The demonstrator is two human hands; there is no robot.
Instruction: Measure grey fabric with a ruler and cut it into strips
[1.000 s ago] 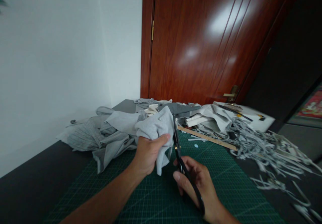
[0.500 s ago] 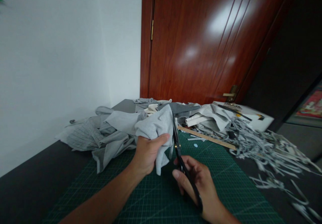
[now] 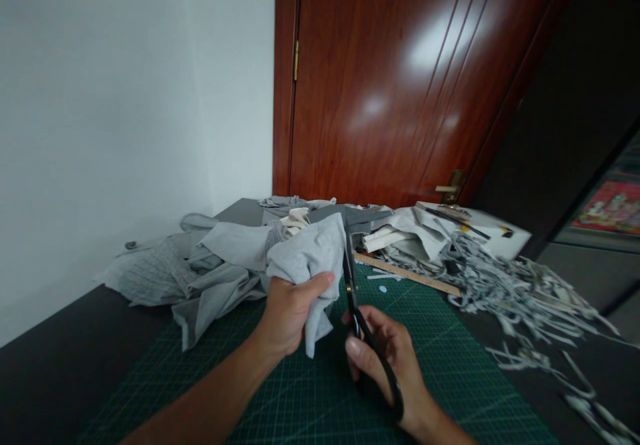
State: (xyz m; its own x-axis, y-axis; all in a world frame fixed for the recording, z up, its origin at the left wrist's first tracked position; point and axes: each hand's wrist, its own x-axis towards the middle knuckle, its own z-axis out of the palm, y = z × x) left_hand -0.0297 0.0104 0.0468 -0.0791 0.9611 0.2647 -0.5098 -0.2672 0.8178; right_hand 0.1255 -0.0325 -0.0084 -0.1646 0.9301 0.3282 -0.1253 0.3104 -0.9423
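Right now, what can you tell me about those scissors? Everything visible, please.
The scissors have long, dark, metallic-looking blades, black handles and a brass-coloured pivot. The right hand grips the handles, holding them above the green gridded mat, blades pointing away from the camera. The blades run alongside the right edge of the pale grey cloth; whether they touch it, or how far they are open, is unclear.

I noted dim illumination. Specular glare spotted the glossy door; the worktop lay in shadow. Wide-angle distortion stretched the right edge, where fabric strips appeared soft.
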